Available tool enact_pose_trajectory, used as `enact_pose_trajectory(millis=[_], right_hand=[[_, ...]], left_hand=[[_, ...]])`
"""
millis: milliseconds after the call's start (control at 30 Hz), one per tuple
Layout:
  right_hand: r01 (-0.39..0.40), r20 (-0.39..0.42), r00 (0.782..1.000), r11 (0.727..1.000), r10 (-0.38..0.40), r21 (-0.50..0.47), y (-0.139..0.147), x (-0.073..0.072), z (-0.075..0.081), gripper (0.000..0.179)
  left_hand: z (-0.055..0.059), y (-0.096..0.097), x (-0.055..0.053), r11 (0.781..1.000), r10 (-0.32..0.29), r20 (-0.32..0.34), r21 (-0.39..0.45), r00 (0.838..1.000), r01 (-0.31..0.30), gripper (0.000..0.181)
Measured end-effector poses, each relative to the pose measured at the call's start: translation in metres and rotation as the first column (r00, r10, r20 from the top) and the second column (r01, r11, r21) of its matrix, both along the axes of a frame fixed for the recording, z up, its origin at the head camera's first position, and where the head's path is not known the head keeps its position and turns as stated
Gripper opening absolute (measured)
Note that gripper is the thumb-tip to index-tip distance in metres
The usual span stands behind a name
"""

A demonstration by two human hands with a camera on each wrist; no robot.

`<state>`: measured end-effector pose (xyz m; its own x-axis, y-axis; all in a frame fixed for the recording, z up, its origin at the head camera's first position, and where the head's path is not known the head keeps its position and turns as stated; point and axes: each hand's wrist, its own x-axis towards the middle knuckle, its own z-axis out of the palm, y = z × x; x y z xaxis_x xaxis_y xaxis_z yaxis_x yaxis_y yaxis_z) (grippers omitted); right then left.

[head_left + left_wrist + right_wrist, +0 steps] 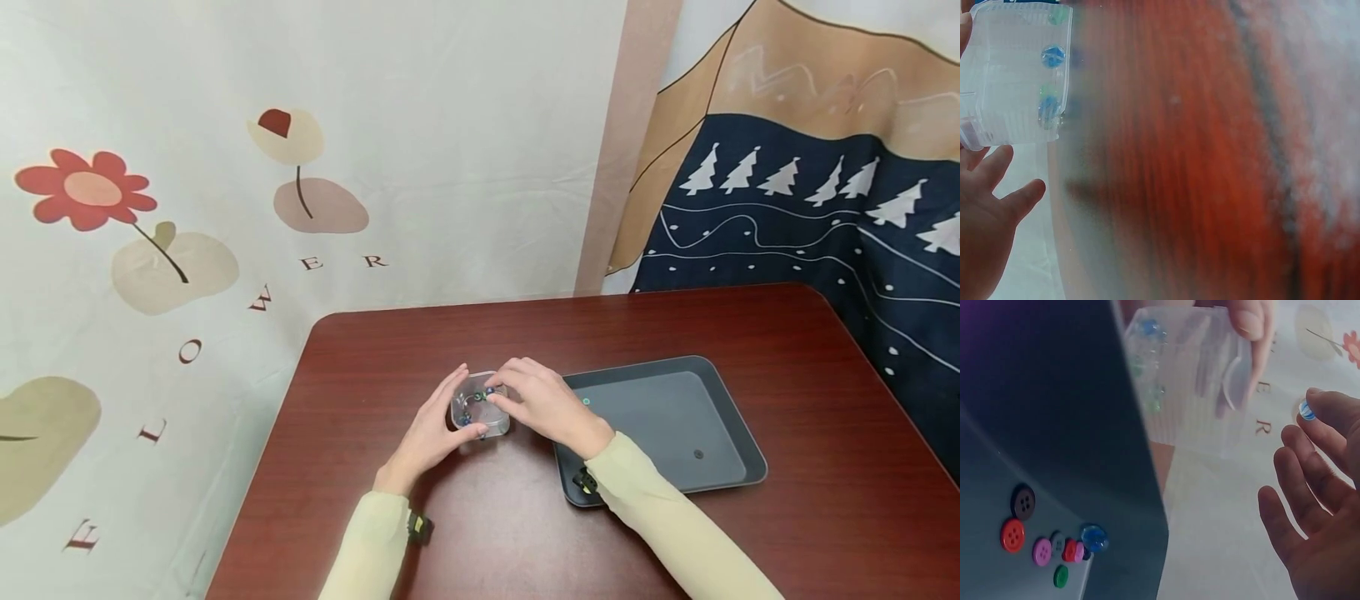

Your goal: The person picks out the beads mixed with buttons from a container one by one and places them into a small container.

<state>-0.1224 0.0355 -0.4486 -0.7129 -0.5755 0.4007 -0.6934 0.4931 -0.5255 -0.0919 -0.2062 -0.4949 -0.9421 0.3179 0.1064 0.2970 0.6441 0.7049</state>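
In the head view a small clear plastic container (pixel 491 425) stands on the table, with several blue and green glass marbles (pixel 1053 57) at its bottom. My left hand (pixel 431 437) holds it from the left, thumb at the front side. From the right wrist, the left thumb (pixel 1247 324) shows at the container's upper edge. My right hand (pixel 543 404) is over the container's right side. Between its thumb and forefinger it pinches a blue-and-white marble (pixel 1307 410); the other fingers are spread apart.
Right of the container, a dark grey tray (pixel 660 417) lies partly under the right forearm. In it are several buttons, among them a black button (pixel 1023 502), a red button (pixel 1012 535) and a green button (pixel 1061 576). A blue marble (pixel 1094 537) is beside them. Patterned curtains (pixel 450 167) hang behind the table.
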Motion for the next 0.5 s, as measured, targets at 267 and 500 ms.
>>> enact_pose_trajectory(millis=[267, 500], right_hand=[[-0.015, -0.072, 0.997, 0.997, 0.020, 0.077, -0.010, 0.000, -0.009, 0.017], [-0.008, -0.116, 0.993, 0.995, 0.020, 0.096, -0.012, 0.000, -0.013, 0.017]], left_hand=[[-0.001, 0.000, 0.000, 1.000, 0.000, 0.002, 0.001, 1.000, 0.000, 0.094], [-0.002, 0.000, -0.001, 1.000, -0.002, -0.002, 0.000, 1.000, 0.002, 0.093]])
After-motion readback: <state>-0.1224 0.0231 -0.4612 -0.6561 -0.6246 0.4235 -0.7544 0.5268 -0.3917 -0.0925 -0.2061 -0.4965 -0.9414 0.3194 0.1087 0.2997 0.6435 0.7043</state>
